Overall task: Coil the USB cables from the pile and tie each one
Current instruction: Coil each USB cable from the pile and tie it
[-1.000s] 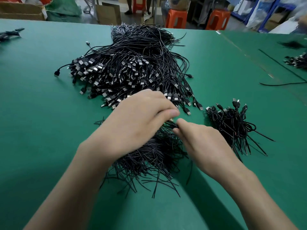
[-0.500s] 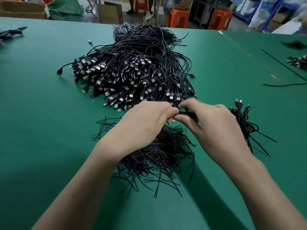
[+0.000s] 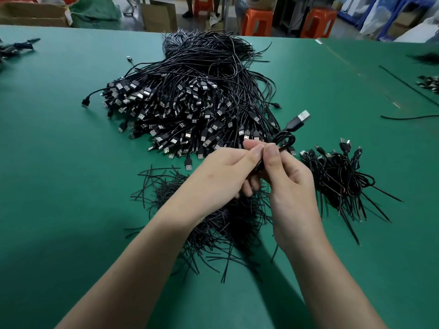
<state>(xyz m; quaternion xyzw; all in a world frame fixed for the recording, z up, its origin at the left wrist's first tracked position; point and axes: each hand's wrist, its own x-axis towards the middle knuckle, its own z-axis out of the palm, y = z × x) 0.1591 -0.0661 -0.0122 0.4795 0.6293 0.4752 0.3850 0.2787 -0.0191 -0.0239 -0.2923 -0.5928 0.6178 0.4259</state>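
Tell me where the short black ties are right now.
In the head view, the ties lie at centre beneath the left hand, nearer the person than the big cable pile and left of the coiled bundles.

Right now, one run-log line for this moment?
step: coiling | left hand: pinches USB cable | right hand: pinches USB cable | shape: looped, plug free | pile: behind hands

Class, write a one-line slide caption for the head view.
Left hand and right hand pinch a looped USB cable over loose ties, cable pile behind.

Green table, orange stools, cardboard boxes beyond.
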